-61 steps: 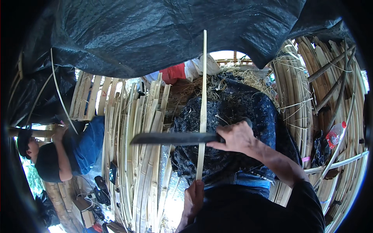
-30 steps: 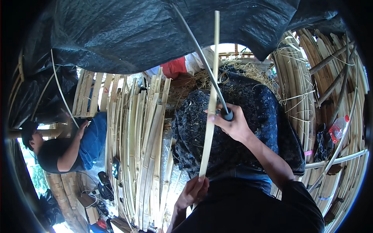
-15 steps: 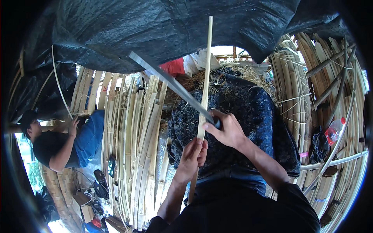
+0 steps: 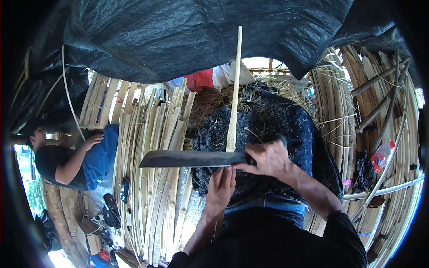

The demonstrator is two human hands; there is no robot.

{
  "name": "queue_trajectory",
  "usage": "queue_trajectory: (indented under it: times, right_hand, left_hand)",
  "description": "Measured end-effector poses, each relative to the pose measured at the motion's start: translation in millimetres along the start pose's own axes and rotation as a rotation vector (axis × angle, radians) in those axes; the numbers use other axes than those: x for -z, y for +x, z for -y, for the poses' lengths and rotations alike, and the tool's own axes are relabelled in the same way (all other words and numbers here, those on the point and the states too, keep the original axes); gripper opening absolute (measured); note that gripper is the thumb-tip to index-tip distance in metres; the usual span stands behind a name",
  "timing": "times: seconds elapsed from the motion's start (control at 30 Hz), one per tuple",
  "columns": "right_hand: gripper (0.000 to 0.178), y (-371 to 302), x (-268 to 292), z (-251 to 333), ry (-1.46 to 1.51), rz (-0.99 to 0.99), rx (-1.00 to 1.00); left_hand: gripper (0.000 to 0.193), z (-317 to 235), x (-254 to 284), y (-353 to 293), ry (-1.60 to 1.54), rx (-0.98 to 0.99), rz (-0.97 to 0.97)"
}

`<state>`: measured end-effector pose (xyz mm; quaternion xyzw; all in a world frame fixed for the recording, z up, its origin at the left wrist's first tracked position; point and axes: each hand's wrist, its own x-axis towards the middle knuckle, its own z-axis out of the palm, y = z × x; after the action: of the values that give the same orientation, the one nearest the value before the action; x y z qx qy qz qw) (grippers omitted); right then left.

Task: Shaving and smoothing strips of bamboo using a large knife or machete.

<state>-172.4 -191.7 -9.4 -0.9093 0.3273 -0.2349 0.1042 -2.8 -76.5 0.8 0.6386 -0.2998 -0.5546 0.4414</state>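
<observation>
My right hand (image 4: 269, 157) is wrapped round the dark handle of a machete (image 4: 192, 159). The broad dark blade points left, level across a long pale bamboo strip (image 4: 234, 98), close above my left fingertips. My left hand (image 4: 220, 185) is closed on the strip just below the blade. The strip runs away from me over my lap, and its near end passes down beside my left wrist. A dark blue patterned cloth (image 4: 286, 120) covers my lap and carries fine shavings. The blade hides the part of the strip where the two cross.
Many split bamboo slats (image 4: 154, 134) lie to my left, with more bamboo (image 4: 337, 98) stacked at the right. A person (image 4: 67, 161) sits at the far left holding a thin strip. A black tarp (image 4: 187, 40) hangs ahead. A clear plastic bottle (image 4: 382, 157) lies at right.
The machete has swung from pointing far left with its edge on the strip to lying level across it, nearer me. My right hand has moved slightly toward me; my left keeps its grip.
</observation>
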Motion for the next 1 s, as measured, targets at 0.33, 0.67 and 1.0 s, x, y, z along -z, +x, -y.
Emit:
queue_trajectory:
  times: [0.33, 0.67, 1.0]
  right_hand:
    - [0.062, 10.5, 4.6, -17.3, -0.044, -0.093, -0.087]
    - [0.060, 8.6, 0.2, -11.7, 0.002, -0.081, -0.164]
    - [0.059, 1.0, 0.6, -7.8, 0.032, 0.067, -0.200]
  left_hand:
    - [0.027, 0.2, -6.6, -11.1, -0.006, 0.035, 0.012]
    - [0.035, -0.1, -16.1, -12.0, 0.186, -0.147, -0.012]
    - [0.033, 2.2, -19.7, -6.0, 0.337, -0.226, -0.040]
